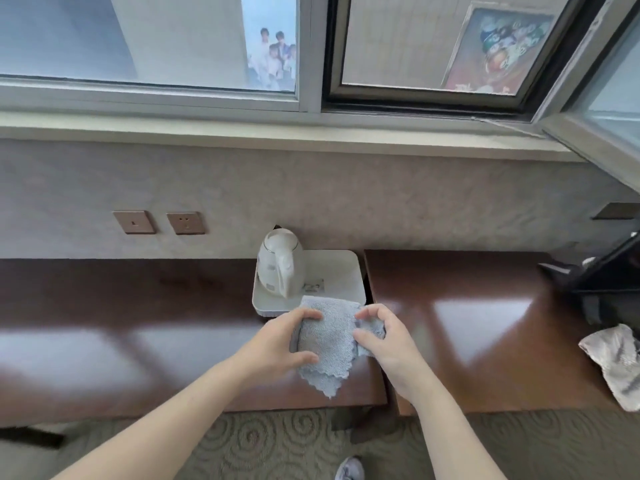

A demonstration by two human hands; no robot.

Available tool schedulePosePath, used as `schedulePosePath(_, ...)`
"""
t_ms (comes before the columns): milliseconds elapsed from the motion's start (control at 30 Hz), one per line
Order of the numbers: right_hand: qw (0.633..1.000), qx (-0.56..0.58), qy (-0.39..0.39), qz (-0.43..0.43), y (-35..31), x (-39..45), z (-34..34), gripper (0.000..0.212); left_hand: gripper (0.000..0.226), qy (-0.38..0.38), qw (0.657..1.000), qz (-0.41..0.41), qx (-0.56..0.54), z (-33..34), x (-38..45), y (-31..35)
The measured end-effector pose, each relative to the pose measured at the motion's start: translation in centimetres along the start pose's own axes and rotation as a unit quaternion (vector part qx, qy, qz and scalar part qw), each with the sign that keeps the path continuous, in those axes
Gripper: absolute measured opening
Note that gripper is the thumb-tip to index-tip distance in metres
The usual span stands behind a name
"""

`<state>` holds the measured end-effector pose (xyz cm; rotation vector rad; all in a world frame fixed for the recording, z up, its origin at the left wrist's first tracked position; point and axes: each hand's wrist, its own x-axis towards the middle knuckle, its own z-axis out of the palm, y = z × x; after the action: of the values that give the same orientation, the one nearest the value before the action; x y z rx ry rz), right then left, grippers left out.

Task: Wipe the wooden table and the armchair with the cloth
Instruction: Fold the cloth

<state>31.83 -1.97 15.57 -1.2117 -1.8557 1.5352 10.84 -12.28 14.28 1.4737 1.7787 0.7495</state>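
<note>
A light blue cloth (329, 341) is held between both hands above the right end of the dark wooden table (138, 341). My left hand (280, 344) grips its left side with thumb and fingers. Its right side is pinched by my right hand (384, 341). The cloth looks folded, and a scalloped corner hangs down toward the table's front edge. No armchair is in view.
A white kettle (280, 261) stands on a white tray (343, 275) just behind the cloth. A second wooden table (485, 323) stands to the right with a crumpled grey-white cloth (616, 365) and black objects (602, 282). Wall sockets (185, 222) and a windowsill lie behind; patterned carpet below.
</note>
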Motion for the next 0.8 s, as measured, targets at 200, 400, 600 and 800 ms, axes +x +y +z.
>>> schedulePosePath(200,0.982,-0.09,-0.167,0.017,2.9,8.9,-2.6,0.06,0.075,0.001,0.994,-0.064,0.089,1.3,6.9,-0.7)
schedulePosePath(400,0.956,-0.218,-0.198,0.014,5.5,15.8,-2.9,0.084,0.087,-0.042,0.985,-0.109,0.13,2.3,13.6,-2.3)
schedulePosePath(600,0.943,-0.278,-0.177,0.035,9.9,23.4,-2.2,0.084,0.093,-0.076,0.975,-0.127,0.166,4.4,21.7,-8.1)
schedulePosePath(800,0.929,-0.317,-0.187,0.043,13.2,30.2,-0.2,0.077,0.078,-0.049,0.971,-0.158,0.174,6.8,27.7,-13.0)
